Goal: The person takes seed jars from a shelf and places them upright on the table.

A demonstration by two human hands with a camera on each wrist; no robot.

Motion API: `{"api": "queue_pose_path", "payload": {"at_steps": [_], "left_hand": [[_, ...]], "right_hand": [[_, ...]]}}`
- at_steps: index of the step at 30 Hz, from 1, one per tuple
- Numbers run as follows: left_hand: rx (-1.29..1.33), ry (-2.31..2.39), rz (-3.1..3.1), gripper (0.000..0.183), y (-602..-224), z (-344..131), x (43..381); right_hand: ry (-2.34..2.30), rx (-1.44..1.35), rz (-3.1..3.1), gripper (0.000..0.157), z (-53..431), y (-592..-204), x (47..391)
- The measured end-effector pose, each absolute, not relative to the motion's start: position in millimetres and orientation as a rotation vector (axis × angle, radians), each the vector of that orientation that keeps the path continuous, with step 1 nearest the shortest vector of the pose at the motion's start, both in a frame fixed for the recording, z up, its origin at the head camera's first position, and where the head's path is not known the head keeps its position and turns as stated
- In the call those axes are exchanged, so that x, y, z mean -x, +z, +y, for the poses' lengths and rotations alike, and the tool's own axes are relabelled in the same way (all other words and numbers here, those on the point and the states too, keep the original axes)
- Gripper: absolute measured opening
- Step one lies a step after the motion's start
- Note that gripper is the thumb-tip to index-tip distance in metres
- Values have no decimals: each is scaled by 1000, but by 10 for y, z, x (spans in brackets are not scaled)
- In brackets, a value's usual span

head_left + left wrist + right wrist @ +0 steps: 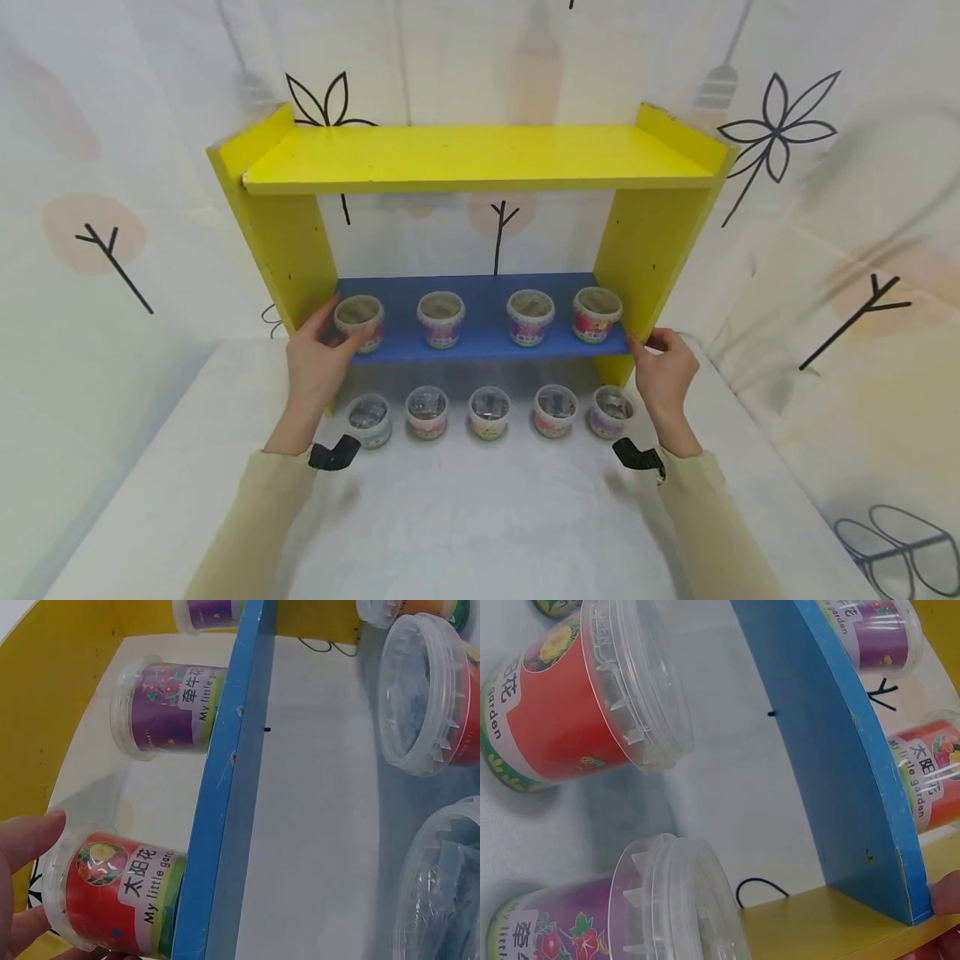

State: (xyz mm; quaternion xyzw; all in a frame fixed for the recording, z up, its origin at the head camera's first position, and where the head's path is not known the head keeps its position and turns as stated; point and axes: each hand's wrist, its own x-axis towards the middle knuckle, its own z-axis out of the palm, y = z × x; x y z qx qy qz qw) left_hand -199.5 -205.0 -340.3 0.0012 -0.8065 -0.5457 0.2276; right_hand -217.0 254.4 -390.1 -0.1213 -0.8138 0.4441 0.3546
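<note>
A yellow wooden rack (480,154) with a blue shelf board (480,317) stands on the table. Several plastic tubs with clear rims and "My little garden" labels line the board. At its left end, my left hand (318,358) grips the red-labelled tub (124,892), thumb on the near side and fingers behind. A purple-labelled tub (174,709) is its neighbour. My right hand (666,371) holds the rack at the board's right end, thumb against the front corner, fingers partly hidden behind the yellow side panel. Another red-labelled tub (596,317) sits just inside that panel.
On the white-covered table (487,517), several more tubs form a row in front of the rack, among them a pale blue one (369,423) and a purple one (609,417). A patterned white cloth (825,208) hangs behind and at the sides.
</note>
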Motion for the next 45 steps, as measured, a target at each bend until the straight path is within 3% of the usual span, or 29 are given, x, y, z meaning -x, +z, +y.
{"api": "queue_pose_path", "payload": {"at_steps": [26,45], "left_hand": [[-65,-1512,-2293,77,-3365,-2054,2065],[244,-1611,-2249,70,-3258,-1836,1651]], "right_hand": [[1184,323,-2119,35,2551,-3884,2161],[1182,291,-2188,36,2618,-3875,2151]]}}
